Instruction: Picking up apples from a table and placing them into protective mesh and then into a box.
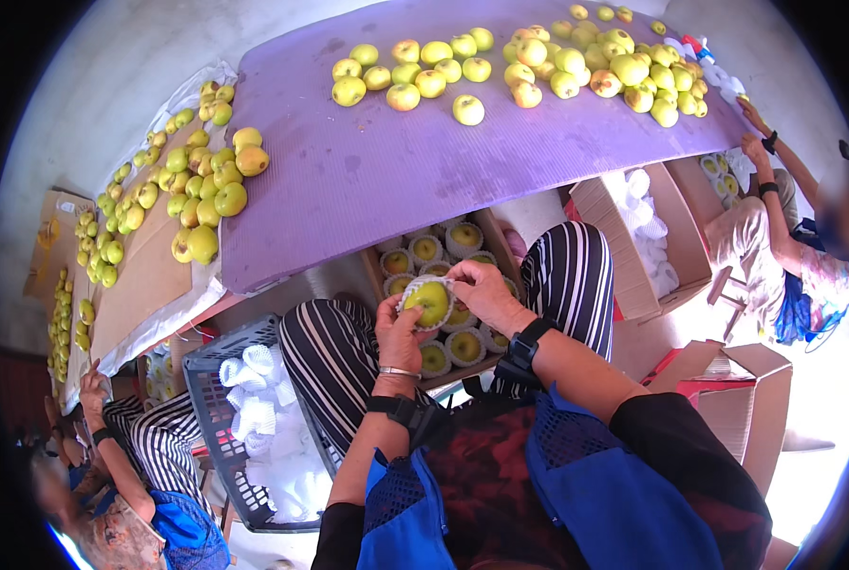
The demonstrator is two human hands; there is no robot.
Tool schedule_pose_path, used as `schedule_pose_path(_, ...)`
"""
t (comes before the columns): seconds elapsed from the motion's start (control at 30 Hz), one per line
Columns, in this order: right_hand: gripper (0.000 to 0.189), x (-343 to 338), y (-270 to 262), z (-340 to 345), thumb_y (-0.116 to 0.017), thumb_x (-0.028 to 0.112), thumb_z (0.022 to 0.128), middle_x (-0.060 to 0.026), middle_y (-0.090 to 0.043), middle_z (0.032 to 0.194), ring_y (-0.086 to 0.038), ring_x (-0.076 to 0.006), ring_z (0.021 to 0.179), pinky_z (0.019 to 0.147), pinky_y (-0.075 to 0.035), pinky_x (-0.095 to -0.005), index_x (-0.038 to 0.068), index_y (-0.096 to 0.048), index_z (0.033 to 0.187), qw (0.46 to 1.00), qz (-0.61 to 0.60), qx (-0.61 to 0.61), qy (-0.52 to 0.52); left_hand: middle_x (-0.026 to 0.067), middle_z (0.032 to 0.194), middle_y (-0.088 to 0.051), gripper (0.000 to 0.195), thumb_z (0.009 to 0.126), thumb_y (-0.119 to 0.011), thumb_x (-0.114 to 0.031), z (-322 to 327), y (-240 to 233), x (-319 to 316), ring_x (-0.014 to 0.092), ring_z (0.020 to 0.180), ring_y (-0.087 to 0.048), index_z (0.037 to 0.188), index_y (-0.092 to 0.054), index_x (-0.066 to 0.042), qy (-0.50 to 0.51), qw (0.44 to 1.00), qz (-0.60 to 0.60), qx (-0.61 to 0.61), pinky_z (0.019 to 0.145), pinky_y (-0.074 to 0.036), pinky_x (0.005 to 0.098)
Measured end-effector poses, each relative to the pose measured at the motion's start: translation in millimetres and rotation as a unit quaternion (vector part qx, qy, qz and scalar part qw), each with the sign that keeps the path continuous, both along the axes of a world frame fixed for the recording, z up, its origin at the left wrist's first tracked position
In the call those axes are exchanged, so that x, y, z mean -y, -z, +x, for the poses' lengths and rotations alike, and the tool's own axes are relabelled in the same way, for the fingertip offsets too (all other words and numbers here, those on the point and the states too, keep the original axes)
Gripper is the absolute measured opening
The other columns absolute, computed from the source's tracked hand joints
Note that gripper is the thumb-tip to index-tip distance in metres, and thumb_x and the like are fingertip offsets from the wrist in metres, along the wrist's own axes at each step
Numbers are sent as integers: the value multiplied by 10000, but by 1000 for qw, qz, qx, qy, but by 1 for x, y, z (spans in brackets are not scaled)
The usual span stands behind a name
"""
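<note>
Between my two hands is a yellow-green apple [426, 302], partly covered by a white foam net sleeve [412, 285]. My left hand [398, 333] grips the apple from the left and below, thumb across its front. At the upper right, the fingers of my right hand [487, 291] pinch the rim of the sleeve. Under my hands, between my knees, stands a cardboard box [508, 267] with rows of apples in foam nets, such as the netted apple [465, 347]. My hands hide part of these rows.
A purple-covered table [367, 178] ahead bears loose apples [430, 83]. Cardboard at left carries more apples [207, 185]. A dark plastic crate [214, 427] by my left leg holds foam nets [253, 399]. Right stands a carton of nets [649, 235]. Co-workers sit on both sides.
</note>
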State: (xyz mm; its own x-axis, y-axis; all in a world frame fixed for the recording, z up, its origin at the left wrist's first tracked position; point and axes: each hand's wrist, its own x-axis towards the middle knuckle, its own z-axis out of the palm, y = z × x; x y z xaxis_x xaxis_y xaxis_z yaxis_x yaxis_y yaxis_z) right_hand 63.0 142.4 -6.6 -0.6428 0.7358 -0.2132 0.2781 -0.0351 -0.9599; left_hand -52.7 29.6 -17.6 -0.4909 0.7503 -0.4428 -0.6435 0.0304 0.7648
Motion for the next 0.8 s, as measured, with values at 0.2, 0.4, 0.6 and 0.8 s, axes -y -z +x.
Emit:
schedule_pose_path(0.2,167,2,-7,2,-528,28,771,-7,-529,751,-482,-42,642,569,-418,-186,5,-540,936,972,-186,-145,15,92,1074,-474,338,763,-506,-73,-2,2,0,243,939,-528,1081,-390,-71,-36,999,-8,9,690,-507,428)
schedule_pose_path(0.4,252,12,-5,-3,-589,11,706,15,-482,766,-457,-44,661,573,-407,-192,31,-525,949,996,6,-92,-21,109,1166,-427,371,771,-467,-86,-3,-1,1,278,1043,-469,1121,-348,-104,-4,993,85,77,805,-439,494)
schedule_pose_path(0.6,293,16,-10,-2,-617,14,646,-35,-479,744,-483,-114,659,581,-420,-243,49,-517,919,970,174,-126,-115,93,1174,-427,421,768,-549,-116,-3,0,2,267,1049,-465,1135,-344,-125,12,994,90,62,835,-404,486)
schedule_pose_path(0.8,331,-6,-1,-4,-646,72,664,-65,-530,839,-513,-130,731,652,-434,-249,23,-517,965,978,139,-97,122,75,1136,-465,433,752,-587,-133,-4,1,0,262,1049,-469,1124,-366,-142,-14,996,84,5,833,-408,479)
